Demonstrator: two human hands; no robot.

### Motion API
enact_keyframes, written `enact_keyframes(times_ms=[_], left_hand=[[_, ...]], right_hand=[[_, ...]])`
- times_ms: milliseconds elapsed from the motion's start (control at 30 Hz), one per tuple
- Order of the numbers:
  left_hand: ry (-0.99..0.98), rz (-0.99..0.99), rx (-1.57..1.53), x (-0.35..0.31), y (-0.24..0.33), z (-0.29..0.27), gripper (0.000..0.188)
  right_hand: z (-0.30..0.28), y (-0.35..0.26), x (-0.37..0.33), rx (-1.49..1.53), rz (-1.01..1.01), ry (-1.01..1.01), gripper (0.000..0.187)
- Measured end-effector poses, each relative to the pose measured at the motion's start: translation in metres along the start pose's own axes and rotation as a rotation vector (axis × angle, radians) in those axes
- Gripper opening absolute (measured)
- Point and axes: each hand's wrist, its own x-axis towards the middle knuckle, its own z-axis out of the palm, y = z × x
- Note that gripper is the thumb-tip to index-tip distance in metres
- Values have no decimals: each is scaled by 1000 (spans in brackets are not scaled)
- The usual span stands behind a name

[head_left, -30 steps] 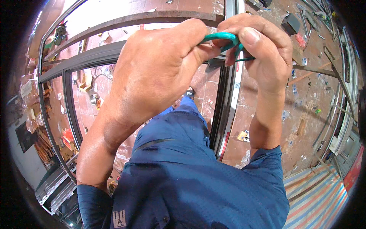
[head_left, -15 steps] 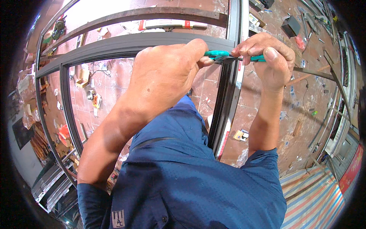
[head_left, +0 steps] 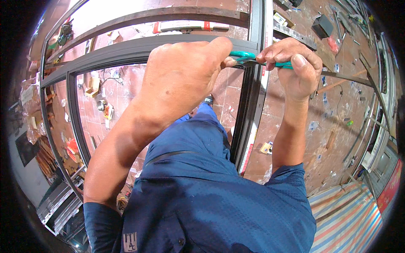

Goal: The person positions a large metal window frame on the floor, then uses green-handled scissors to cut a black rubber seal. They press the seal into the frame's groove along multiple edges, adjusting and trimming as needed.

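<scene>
My left hand (head_left: 181, 84) is closed, its thumb and forefinger pinching a teal-handled tool (head_left: 242, 55) with a curved handle and a grey metal part. Opposite it, the fingers of my right hand (head_left: 297, 69) are curled round another straight teal handle (head_left: 283, 65). Dark metal runs between the two handles; I cannot tell whether they belong to one tool or two. Both hands are above a dark metal frame (head_left: 249, 95), close to the corner where its bars meet. Fingers hide much of the handles.
A dark crossbar (head_left: 160, 15) spans the frame's far side. On the tiled floor lie a black box (head_left: 322, 26), scraps and a small yellow-and-white box (head_left: 266, 148). Long metal profiles (head_left: 382, 122) line the right side, by a striped sheet (head_left: 344, 211). A shoe (head_left: 209, 99) shows below my left hand.
The view has shifted slightly, and a shoe now shows below my left hand. Both hands keep their grip, with the two teal handles still close together above the frame.
</scene>
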Motion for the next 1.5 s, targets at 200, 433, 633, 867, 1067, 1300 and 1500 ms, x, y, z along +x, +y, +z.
enact_keyframes(times_ms=[200,433,633,867,1067,1300,1500], left_hand=[[13,3,-14,-1,-1,0,17],[36,17,-34,-1,-6,-1,15],[-1,-14,-49,0,-7,-4,8],[20,4,-29,2,-9,-4,8],[29,8,-62,2,-9,-1,7],[11,65,20,10,-9,-1,8],[4,88,65,20,7,-2,10]], right_hand=[[1,1,1,29,-29,12,33],[0,1,1,19,-25,-18,34],[-2,2,2,26,-26,-32,34],[-3,1,-1,20,-19,-33,35],[6,3,1,93,-37,43,33],[-1,4,-4,5,-9,15,35],[16,-12,15,-196,68,78,24]])
